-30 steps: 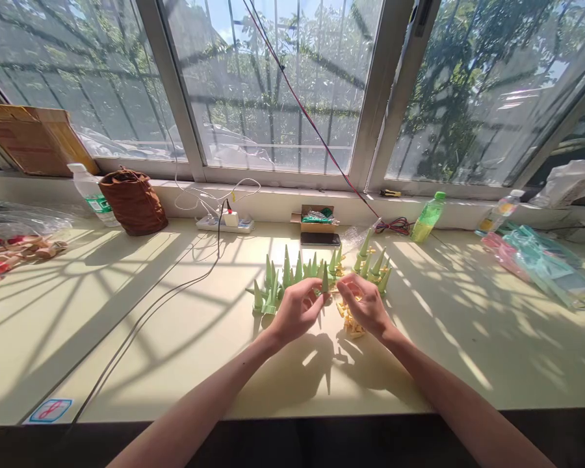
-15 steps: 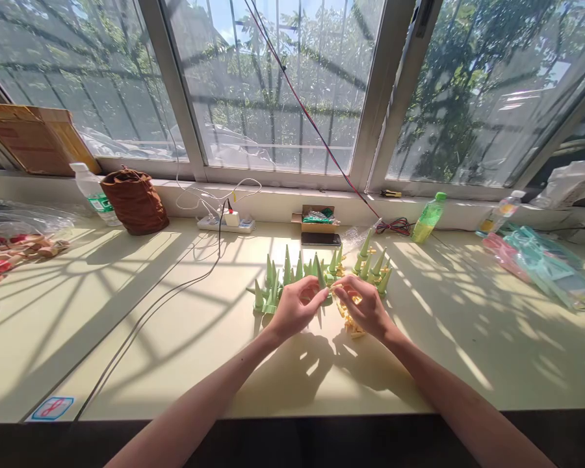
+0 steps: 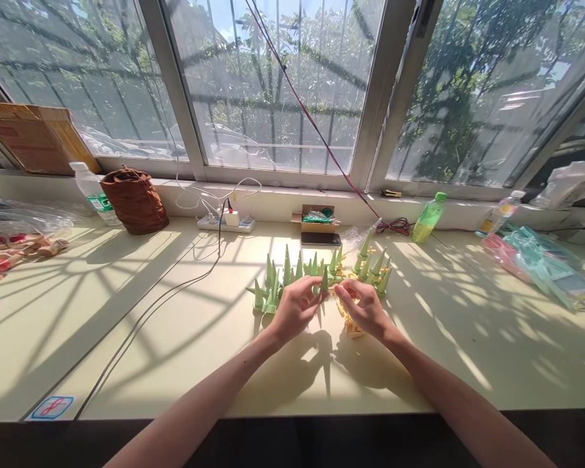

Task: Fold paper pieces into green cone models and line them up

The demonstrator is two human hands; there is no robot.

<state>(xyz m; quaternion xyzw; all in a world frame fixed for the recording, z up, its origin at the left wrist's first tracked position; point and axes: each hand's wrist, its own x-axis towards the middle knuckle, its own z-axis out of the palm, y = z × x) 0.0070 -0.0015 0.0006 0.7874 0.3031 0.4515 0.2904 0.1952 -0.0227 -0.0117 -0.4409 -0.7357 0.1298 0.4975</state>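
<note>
The green cone is up off the table, point upward, between the two hands and in the grip of the left hand. It could slip or tip if the thumb and fingers pinch it off-centre, since its sides taper and look smooth. Pushed too hard from one side, it could also twist out of that pinch.

The left thumb and index finger close on the cone near its base, the other fingers curling behind. The right hand is just beside it, thumb and index tips drawn close together; whether they pinch a small piece I cannot tell. If they do, it could drop and be lost among the like ones below.

Those yellow pieces lie in a loose pile under and beside the right hand, where a low wrist could scatter them. Beyond the hands, more cones stand close together, one group to the left and another to the right; a knuckle brushing them could topple some. Farther back are the phone and the open box.
</note>
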